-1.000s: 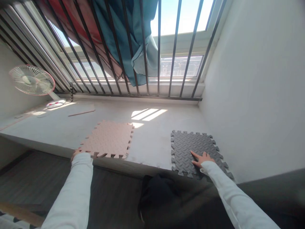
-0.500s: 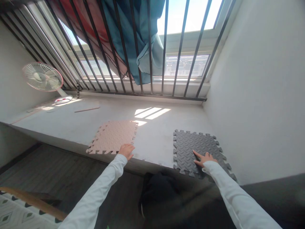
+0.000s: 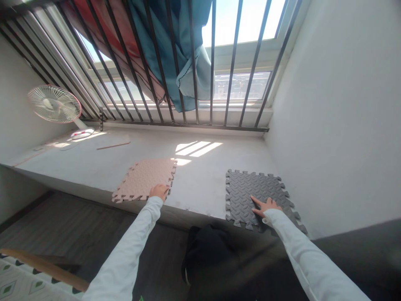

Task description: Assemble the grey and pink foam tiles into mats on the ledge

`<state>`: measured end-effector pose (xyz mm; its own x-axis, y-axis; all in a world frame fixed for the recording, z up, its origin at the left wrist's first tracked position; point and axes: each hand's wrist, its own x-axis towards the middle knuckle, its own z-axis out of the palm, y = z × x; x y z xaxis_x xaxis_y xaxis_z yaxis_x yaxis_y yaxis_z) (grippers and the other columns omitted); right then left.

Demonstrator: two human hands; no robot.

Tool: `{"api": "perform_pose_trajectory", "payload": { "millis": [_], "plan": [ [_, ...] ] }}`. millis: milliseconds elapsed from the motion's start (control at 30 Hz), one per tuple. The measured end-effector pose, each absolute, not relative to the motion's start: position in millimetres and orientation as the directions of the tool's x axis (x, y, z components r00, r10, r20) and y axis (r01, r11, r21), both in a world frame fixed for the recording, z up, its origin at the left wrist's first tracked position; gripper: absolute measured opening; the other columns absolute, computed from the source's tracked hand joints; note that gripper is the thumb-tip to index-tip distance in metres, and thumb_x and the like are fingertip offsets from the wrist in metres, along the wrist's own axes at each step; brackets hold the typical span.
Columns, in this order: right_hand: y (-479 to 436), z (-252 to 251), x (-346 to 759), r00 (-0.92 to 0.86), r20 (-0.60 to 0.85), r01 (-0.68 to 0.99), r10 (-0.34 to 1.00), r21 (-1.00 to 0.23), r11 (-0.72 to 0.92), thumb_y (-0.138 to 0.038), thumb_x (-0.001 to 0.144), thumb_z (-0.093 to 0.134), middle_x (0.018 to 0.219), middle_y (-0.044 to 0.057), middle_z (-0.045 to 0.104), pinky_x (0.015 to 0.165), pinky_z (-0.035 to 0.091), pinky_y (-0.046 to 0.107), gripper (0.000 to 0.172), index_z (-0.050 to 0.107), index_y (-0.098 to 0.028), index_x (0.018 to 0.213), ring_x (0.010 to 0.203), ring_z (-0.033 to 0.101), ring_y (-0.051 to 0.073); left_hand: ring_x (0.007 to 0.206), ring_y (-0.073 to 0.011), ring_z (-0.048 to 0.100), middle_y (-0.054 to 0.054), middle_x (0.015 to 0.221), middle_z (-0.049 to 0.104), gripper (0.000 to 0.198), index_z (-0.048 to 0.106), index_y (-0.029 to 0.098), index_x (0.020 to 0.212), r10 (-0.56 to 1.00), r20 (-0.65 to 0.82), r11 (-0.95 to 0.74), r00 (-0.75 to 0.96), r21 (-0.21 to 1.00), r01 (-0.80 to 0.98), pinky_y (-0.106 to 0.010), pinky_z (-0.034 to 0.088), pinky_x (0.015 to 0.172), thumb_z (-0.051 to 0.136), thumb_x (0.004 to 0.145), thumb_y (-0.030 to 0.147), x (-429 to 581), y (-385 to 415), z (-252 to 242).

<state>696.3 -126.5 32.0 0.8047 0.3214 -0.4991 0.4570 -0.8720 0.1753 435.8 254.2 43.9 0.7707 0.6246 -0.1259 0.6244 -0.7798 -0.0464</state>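
Two interlocking foam floor mats lie on a pale concrete ledge [image 3: 200,179]. My left hand [image 3: 159,192] rests on the near right edge of the pink mat [image 3: 140,179], its fingers flat and holding nothing. Further right, my right hand [image 3: 266,207] lies on the grey tread-patterned mat [image 3: 250,188] with its fingers spread. Its white sleeve covers the mat's near right corner. Both mats have puzzle-cut edges.
Black window bars [image 3: 188,83] and a blue curtain [image 3: 191,71] rise behind the ledge. A white desk fan [image 3: 54,104] and a thin wooden strip [image 3: 113,145] stand at the left. Below the ledge are a dark bag [image 3: 206,255] and a wood-look floor [image 3: 75,221].
My left hand has moved from the pink mat's near left corner to its near right edge. The pink mat looks shifted slightly. My right hand stays on the grey mat.
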Motion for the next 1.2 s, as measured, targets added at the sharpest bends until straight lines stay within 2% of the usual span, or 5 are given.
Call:
{"api": "perform_pose_trajectory", "payload": {
  "millis": [267, 567, 733, 933, 1200],
  "plan": [
    [-125.4, 37.5, 691.8, 0.816, -0.489, 0.447, 0.308, 0.196, -0.873, -0.054, 0.080, 0.038, 0.132, 0.013, 0.035, 0.087, 0.030, 0.042, 0.055, 0.017, -0.047, 0.131, 0.118, 0.036, 0.032, 0.113, -0.0191, 0.043, -0.002, 0.114, 0.058, 0.033, 0.058, 0.031, 0.106, 0.667, -0.134, -0.742, 0.733, -0.035, 0.669, -0.032, 0.035, 0.091, 0.050, 0.075, 0.022, 434.6, 264.7, 38.9],
    [-125.7, 34.4, 693.9, 0.809, -0.502, 0.446, 0.306, 0.185, -0.876, -0.055, 0.079, 0.038, 0.136, 0.012, 0.030, 0.088, 0.029, 0.048, 0.059, 0.015, -0.045, 0.132, 0.122, 0.031, 0.035, 0.113, -0.0188, 0.043, -0.002, 0.115, 0.057, 0.033, 0.056, 0.031, 0.109, 0.700, -0.181, -0.711, 0.691, -0.089, 0.697, -0.033, 0.036, 0.091, 0.046, 0.078, 0.025, 458.7, 272.4, 35.6],
    [-125.4, 37.9, 691.4, 0.810, -0.503, 0.436, 0.302, 0.170, -0.884, -0.055, 0.079, 0.039, 0.138, 0.011, 0.029, 0.088, 0.029, 0.049, 0.059, 0.016, -0.044, 0.132, 0.122, 0.030, 0.035, 0.115, -0.0208, 0.041, -0.006, 0.119, 0.053, 0.041, 0.056, 0.031, 0.111, 0.709, -0.238, -0.699, 0.664, -0.116, 0.706, -0.034, 0.035, 0.092, 0.057, 0.071, 0.022, 470.7, 274.1, 33.3],
    [-124.6, 42.1, 688.6, 0.814, -0.497, 0.436, 0.300, 0.182, -0.882, -0.053, 0.080, 0.039, 0.137, 0.012, 0.029, 0.089, 0.028, 0.046, 0.057, 0.016, -0.045, 0.132, 0.122, 0.031, 0.034, 0.110, -0.0205, 0.045, -0.008, 0.110, 0.057, 0.029, 0.064, 0.027, 0.100, 0.685, -0.249, -0.724, 0.684, -0.129, 0.678, -0.037, 0.032, 0.094, 0.048, 0.076, 0.022, 474.1, 272.6, 39.1],
    [-124.0, 43.1, 688.2, 0.815, -0.498, 0.433, 0.297, 0.183, -0.882, -0.055, 0.080, 0.039, 0.138, 0.012, 0.029, 0.088, 0.029, 0.046, 0.057, 0.016, -0.046, 0.131, 0.122, 0.032, 0.034, 0.109, -0.0192, 0.046, -0.007, 0.109, 0.057, 0.032, 0.063, 0.031, 0.098, 0.603, -0.251, -0.797, 0.757, -0.176, 0.577, -0.035, 0.031, 0.093, 0.052, 0.070, 0.023, 462.4, 272.5, 37.9]
  ]
}}
